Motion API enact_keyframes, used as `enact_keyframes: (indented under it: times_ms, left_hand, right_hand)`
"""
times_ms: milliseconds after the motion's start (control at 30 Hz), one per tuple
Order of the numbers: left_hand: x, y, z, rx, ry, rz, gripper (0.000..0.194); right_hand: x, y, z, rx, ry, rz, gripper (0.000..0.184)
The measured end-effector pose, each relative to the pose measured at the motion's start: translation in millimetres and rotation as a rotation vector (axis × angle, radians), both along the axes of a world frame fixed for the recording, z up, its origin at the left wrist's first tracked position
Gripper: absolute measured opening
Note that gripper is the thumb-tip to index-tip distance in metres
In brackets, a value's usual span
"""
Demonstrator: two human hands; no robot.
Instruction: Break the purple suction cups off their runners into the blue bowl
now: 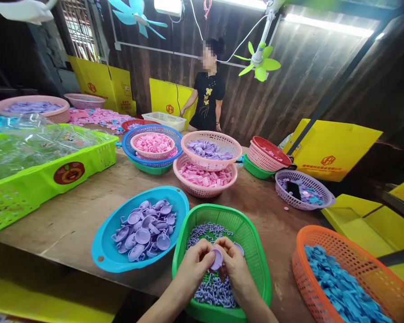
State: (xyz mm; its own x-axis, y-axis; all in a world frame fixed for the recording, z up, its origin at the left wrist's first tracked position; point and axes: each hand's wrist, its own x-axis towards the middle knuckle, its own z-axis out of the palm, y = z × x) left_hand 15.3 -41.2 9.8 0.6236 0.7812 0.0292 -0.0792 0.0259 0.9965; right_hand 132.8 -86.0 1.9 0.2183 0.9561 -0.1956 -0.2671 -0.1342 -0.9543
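Observation:
My left hand [193, 265] and my right hand [234, 264] meet over a green basket [252, 237] of small purple hook pieces [215, 291]. Together they pinch a round purple suction cup [217, 259] between their fingertips. Both hands have their fingers curled closed on it. To the left, a blue bowl [109, 244] holds several more purple suction cups [144, 229].
An orange basket [366, 269] of blue pieces sits at the right. Pink, blue and red baskets of pink and purple parts stand further back on the wooden table [77, 215]. A green crate [37, 179] of clear packaging is at the left. A person [207, 96] stands beyond the table.

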Motion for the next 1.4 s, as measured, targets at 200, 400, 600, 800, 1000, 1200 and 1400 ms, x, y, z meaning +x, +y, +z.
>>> enact_keyframes:
  times_ms: [200,400,600,800,1000,1200,1400]
  left_hand:
    - [0,-1,-4.0,-0.244,-0.092,-0.041,0.031]
    - [6,-6,-11.8,-0.478,-0.227,-0.02,0.031]
    - [15,-6,-11.8,-0.503,-0.201,0.092,0.035]
    - [26,-6,-9.1,-0.585,-0.188,0.133,0.031]
    - [49,-8,-6.5,-0.591,-0.145,0.137,0.033]
    - [61,-8,-2.4,-0.568,-0.077,0.138,0.036]
    - [52,5,-5.4,-0.203,0.129,0.176,0.043]
  right_hand:
    - [-1,-8,0.9,0.01,0.014,0.017,0.031]
    - [7,-12,-0.6,0.103,-0.175,-0.035,0.022]
    - [8,-22,-1.6,0.293,-0.804,-0.237,0.013]
    - [13,-34,5.3,0.389,-1.118,-0.108,0.02]
    - [27,-27,-0.3,0.317,-1.214,-0.22,0.019]
    - [43,-20,-5.9,0.292,-1.195,-0.28,0.017]
    - [62,-23,4.8,0.232,-0.882,-0.268,0.018]
